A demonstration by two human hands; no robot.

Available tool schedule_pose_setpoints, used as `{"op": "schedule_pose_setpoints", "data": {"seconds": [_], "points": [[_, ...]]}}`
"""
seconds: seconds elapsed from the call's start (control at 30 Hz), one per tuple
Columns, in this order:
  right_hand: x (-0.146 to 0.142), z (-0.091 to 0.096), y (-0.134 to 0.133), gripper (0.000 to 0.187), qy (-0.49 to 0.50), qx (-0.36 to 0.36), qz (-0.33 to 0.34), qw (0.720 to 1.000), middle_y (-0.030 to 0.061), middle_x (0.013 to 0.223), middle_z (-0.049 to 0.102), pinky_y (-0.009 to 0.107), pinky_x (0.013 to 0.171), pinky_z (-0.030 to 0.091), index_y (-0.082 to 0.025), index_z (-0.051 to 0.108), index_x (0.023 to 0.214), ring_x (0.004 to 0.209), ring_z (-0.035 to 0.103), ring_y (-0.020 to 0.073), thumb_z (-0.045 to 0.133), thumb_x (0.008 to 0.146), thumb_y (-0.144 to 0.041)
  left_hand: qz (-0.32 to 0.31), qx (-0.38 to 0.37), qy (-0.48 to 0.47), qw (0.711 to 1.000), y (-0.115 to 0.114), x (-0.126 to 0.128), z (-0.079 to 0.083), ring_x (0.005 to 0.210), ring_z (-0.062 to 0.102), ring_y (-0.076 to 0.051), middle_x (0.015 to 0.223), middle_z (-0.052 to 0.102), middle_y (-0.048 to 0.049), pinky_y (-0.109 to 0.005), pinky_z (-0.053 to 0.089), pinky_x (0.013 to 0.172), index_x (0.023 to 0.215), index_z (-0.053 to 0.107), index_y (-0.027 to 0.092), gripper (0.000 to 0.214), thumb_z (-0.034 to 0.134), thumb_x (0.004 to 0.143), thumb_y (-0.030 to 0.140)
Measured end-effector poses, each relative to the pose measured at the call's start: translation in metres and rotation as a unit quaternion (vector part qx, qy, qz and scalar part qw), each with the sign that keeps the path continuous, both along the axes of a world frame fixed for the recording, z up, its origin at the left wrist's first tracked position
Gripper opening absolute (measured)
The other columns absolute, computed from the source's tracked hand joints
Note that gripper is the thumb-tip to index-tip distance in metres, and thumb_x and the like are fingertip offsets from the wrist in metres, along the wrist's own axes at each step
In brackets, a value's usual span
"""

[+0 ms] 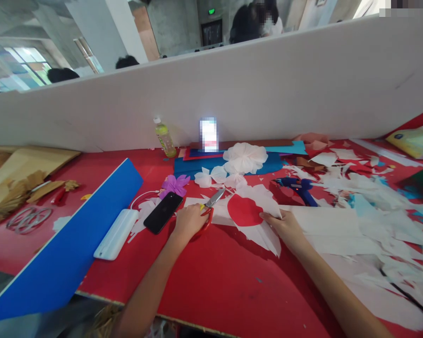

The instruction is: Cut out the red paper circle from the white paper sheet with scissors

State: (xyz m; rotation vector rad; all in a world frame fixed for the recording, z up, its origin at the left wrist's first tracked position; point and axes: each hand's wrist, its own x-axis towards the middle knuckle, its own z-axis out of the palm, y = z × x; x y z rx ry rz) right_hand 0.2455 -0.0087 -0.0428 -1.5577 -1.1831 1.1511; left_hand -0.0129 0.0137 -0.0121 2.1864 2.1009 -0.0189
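My left hand (191, 219) is closed around the handles of a pair of scissors (216, 197), whose blades point up and to the right. Between thumb and fingers, my right hand (285, 226) pinches a sheet of white paper (259, 193). A rounded red area shows in the middle of that sheet; I cannot tell whether it is a hole over the red table or a red piece. The scissor tips lie close to the sheet's left edge. Beside my left hand lies a black phone (163, 212). Beyond the sheet are white paper flowers (246, 158) and a purple one (174, 185).
A blue glue gun (298, 187) rests right of the sheet, and white paper scraps (384, 234) cover the right side. At left stand a blue divider board (74, 239) and a white power bank (117, 234). A bottle (165, 137) and a lit screen (208, 134) stand by the partition.
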Motion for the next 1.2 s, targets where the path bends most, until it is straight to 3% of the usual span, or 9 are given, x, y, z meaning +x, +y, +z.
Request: {"op": "schedule_pose_setpoints", "data": {"seconds": [0.2,0.3,0.37,0.43,0.57,0.7,0.97,1.13,1.2], "points": [[-0.003,0.003,-0.001,0.032,-0.012,0.001,0.024,1.000,-0.0076,0.044,0.032,0.023,0.040,0.021,-0.020,0.038,0.053,0.042,0.027,0.0072,0.061,0.063,-0.040,-0.064,0.058,0.009,0.996,-0.009,-0.001,0.010,0.083,0.061,-0.029,0.081,0.065,-0.0142,-0.035,0.042,0.068,0.079,0.066,0.013,0.038,0.039,0.084,0.040],[-0.005,0.003,-0.002,0.031,-0.001,0.002,0.046,0.999,-0.0072,0.046,0.035,0.023,0.042,0.023,-0.020,0.038,0.054,0.043,0.029,0.0077,0.060,0.064,-0.040,-0.067,0.099,-0.142,0.983,-0.010,0.002,0.010,0.087,0.060,-0.024,0.085,0.066,-0.0108,-0.033,0.043,0.073,0.080,0.065,0.015,0.035,0.034,0.087,0.032],[-0.006,0.003,-0.003,0.029,0.008,-0.004,0.065,0.998,-0.0065,0.049,0.037,0.023,0.043,0.026,-0.020,0.040,0.056,0.045,0.032,0.0086,0.059,0.065,-0.040,-0.077,0.055,-0.328,0.940,-0.010,0.007,0.004,0.087,0.060,-0.020,0.092,0.066,-0.0084,-0.030,0.044,0.074,0.094,0.062,0.017,0.032,0.037,0.087,0.034],[-0.008,0.004,-0.005,0.030,0.005,-0.010,0.078,0.997,-0.0061,0.050,0.038,0.023,0.043,0.026,-0.020,0.040,0.057,0.047,0.033,0.0088,0.059,0.066,-0.041,-0.083,-0.051,-0.499,0.861,-0.010,0.014,-0.003,0.085,0.060,-0.018,0.096,0.065,-0.0073,-0.027,0.046,0.073,0.108,0.056,0.017,0.034,0.045,0.084,0.037],[-0.010,0.007,-0.006,0.033,-0.014,-0.014,0.091,0.996,-0.0069,0.049,0.033,0.022,0.042,0.023,-0.020,0.036,0.055,0.046,0.030,0.0075,0.059,0.066,-0.042,-0.068,-0.164,-0.622,0.763,-0.012,0.023,-0.013,0.077,0.060,-0.016,0.079,0.062,-0.0027,-0.026,0.047,0.070,0.084,0.059,0.014,0.024,0.057,0.075,0.036],[-0.010,0.007,-0.006,0.032,-0.014,-0.018,0.097,0.995,-0.0076,0.047,0.034,0.021,0.041,0.023,-0.019,0.038,0.055,0.044,0.030,0.0068,0.060,0.067,-0.039,-0.050,-0.208,-0.654,0.726,-0.014,0.025,-0.014,0.061,0.058,-0.013,0.060,0.055,0.0027,-0.026,0.046,0.066,0.062,0.052,0.015,0.025,0.058,0.074,0.036],[-0.013,0.004,-0.005,0.030,0.180,-0.062,0.070,0.979,0.0021,0.066,0.064,0.026,0.047,0.043,-0.018,0.059,0.078,0.055,0.058,0.0183,0.067,0.063,-0.042,0.020,-0.148,-0.644,0.750,-0.011,0.027,-0.018,0.062,0.058,-0.016,0.058,0.057,0.0009,-0.028,0.046,0.061,0.061,0.055,0.015,0.029,0.062,0.069,0.042],[-0.003,0.007,0.000,0.051,0.336,-0.106,0.082,0.932,0.0081,0.083,0.069,0.031,0.057,0.049,-0.020,0.063,0.091,0.075,0.065,0.0236,0.042,0.075,-0.064,0.041,-0.124,-0.768,0.627,-0.010,0.029,-0.013,0.059,0.058,-0.014,0.059,0.059,0.0006,-0.029,0.049,0.065,0.062,0.055,0.014,0.027,0.069,0.064,0.037],[-0.001,0.003,-0.001,0.060,0.305,-0.091,0.090,0.944,0.0101,0.082,0.069,0.033,0.056,0.049,-0.018,0.065,0.091,0.075,0.065,0.0246,0.033,0.077,-0.067,0.056,-0.124,-0.796,0.590,-0.012,0.031,-0.011,0.059,0.059,-0.013,0.059,0.059,0.0004,-0.030,0.050,0.068,0.063,0.055,0.013,0.025,0.071,0.063,0.033]]}}
